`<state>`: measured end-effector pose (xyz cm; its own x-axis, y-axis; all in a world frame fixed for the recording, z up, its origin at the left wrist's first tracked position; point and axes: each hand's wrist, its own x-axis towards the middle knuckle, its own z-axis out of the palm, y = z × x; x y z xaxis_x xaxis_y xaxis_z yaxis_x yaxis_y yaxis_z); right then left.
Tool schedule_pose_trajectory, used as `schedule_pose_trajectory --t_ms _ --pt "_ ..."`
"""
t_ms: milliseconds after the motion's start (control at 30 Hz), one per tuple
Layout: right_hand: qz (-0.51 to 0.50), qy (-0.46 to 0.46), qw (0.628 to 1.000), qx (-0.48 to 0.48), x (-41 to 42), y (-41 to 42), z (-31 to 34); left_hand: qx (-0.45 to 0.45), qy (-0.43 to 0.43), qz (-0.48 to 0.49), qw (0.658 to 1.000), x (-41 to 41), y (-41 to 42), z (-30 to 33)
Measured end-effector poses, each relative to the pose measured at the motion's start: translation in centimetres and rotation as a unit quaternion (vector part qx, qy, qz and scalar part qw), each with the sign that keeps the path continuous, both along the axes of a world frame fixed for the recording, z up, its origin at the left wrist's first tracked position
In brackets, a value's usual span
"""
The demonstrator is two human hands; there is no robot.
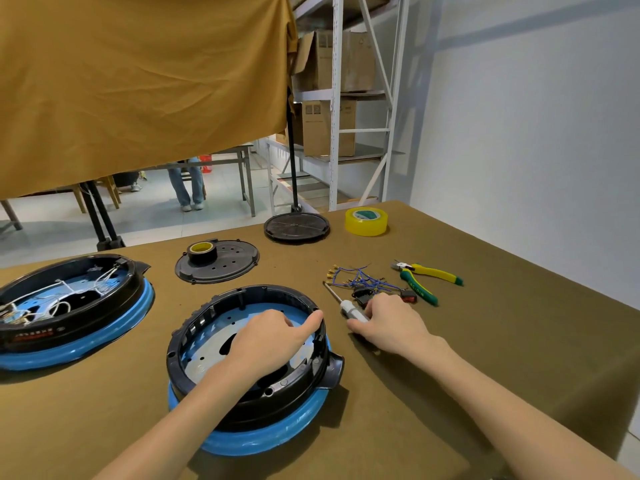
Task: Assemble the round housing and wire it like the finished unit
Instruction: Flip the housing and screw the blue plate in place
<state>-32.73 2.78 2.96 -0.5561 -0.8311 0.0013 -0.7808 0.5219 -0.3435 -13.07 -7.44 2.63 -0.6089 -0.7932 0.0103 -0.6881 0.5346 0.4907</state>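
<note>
A roll of yellow tape [366,221] sits at the far edge of the desk [485,323]. Behind it stands a metal shelf [335,98] holding cardboard boxes [329,128]. A mustard cloth [138,81] hangs on the left.

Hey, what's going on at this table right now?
A person is assembling a round housing. The left hand holds its black rim, while the right hand grips a screwdriver lying on the table. The housing holds no wires yet; the finished unit, wired inside, sits to the left.
</note>
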Motion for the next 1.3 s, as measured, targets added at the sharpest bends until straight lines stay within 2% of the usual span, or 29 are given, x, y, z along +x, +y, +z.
schedule_pose_trajectory --t_ms 133,200,300,467,733,833,933,1033,1133,1200,1300 --pt "-0.047 -0.026 0.994 -0.094 -1.3 -0.6 0.8 -0.012 -0.002 0.002 1.000 0.1 0.0 -0.1" --pt "-0.052 0.002 0.996 -0.079 -3.0 0.3 0.9 -0.019 -0.004 -0.002 1.000 0.1 0.1 -0.1" --pt "-0.005 -0.011 0.999 -0.040 -4.3 1.7 0.1 -0.026 -0.010 0.000 1.000 -0.1 0.0 -0.2" --pt "0.035 0.047 0.996 -0.066 -3.6 1.8 -1.2 -0.035 -0.013 -0.004 0.999 -0.1 0.1 -0.1" --pt "-0.001 0.040 0.997 -0.062 -3.0 0.3 -1.1 -0.058 -0.025 -0.021 0.998 0.1 -0.1 0.0" --pt "0.026 0.029 0.999 -0.031 -3.9 0.4 -0.9 -0.066 -0.037 -0.055 0.996 0.0 -1.0 -0.2" --pt "0.048 0.041 0.998 -0.019 -4.4 0.5 -0.5 -0.007 -0.015 -0.028 0.999 -0.4 -1.4 0.2" --pt "0.060 0.061 0.996 -0.007 -4.3 0.4 -0.5 -0.034 -0.048 -0.055 0.997 -0.6 -1.8 -0.1" --pt "0.057 0.066 0.995 -0.041 -3.7 0.4 -0.5 -0.036 -0.012 -0.089 0.995 -0.3 -1.5 -1.3" --pt "0.052 0.018 0.990 -0.129 -2.7 0.5 -0.2 -0.049 -0.007 -0.098 0.994 -0.2 -0.9 -1.1" --pt "0.069 -0.175 0.948 -0.257 -0.2 0.8 1.0 -0.046 0.001 -0.091 0.995 -0.1 0.1 -0.7"
